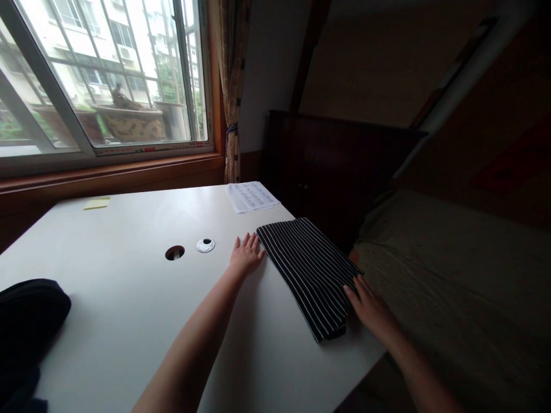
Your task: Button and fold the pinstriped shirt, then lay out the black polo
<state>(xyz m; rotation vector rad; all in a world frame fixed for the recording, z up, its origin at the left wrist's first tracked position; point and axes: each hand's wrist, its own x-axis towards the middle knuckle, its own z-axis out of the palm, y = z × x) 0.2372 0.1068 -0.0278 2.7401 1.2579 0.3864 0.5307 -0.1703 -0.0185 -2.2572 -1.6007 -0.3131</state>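
Note:
A black cloth with thin white stripes (pixel 307 269) lies folded into a flat, long shape near the right edge of the white table (pixel 129 321). My left hand (pixel 247 253) rests flat on the tabletop with fingers spread, its fingertips beside the cloth's far left corner. Over the cloth's right edge, my right hand (pixel 365 304) has its fingers stretched out, with thumb and fingertips at the striped fabric. Neither hand grips anything. At the cloth's near end, a small flap of a lower layer sticks out.
Printed sheets (pixel 252 197) lie at the table's far right corner, and a yellow paper (pixel 97 203) at the far left. A round hole (pixel 174 253) sits beside a silver grommet (pixel 205 245). Dark fabric (pixel 30 315) lies on the left. A covered bed (pixel 439 264) stands right.

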